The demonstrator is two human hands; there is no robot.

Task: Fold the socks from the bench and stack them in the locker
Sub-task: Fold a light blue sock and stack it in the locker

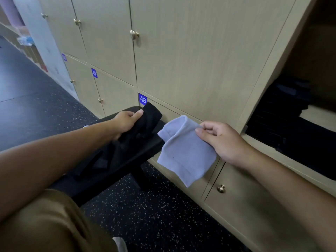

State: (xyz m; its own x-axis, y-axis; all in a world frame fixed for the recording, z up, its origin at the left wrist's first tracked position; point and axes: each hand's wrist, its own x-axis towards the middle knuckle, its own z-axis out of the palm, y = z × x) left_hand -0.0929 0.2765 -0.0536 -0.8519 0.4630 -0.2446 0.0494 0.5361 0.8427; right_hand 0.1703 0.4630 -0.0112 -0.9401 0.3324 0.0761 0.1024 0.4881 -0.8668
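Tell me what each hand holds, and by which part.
Right hand pinches the pale blue sock near its open cuff. Left hand grips a black sock near its upper end.

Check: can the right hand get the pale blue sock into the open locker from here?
Probably yes: the right hand pinches the pale blue sock beside the open locker, nothing between them.

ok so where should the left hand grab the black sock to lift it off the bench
Pinch the black sock at its raised end by the 48 label, coming from the left, where the left hand already has it. That end stands clear of the bench; the rest blends into it.
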